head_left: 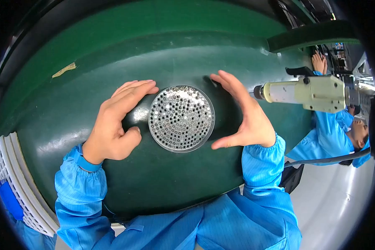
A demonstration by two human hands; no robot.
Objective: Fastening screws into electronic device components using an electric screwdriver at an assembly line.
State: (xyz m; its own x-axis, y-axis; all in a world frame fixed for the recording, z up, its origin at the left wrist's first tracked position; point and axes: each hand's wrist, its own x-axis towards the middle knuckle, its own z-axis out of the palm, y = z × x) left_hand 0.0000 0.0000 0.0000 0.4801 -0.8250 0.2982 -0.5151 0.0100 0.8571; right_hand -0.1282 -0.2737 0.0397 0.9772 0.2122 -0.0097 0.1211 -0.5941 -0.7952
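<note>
A round clear-rimmed dish (pixel 213 125) lies on the green work surface between my hands. Inside it sits a perforated round plate (pixel 181 118) with many small holes, several of them dark and others filled with small shiny metal pieces. Loose bits glint along its far edge. My left hand (pixel 120 118) curves beside the dish's left side, thumb bent and fingers stretched, with nothing in it. On the right, my right hand (pixel 248 114) is spread, thumb and fingers well apart, not touching the dish.
A pale green power screwdriver (pixel 304 93) lies sideways at the right, its tip close to my right wrist. A strip of yellowish tape (pixel 64 70) sticks to the surface at far left. Stacked white trays (pixel 18 183) stand at the left edge. A co-worker in blue (pixel 329 133) is at the right.
</note>
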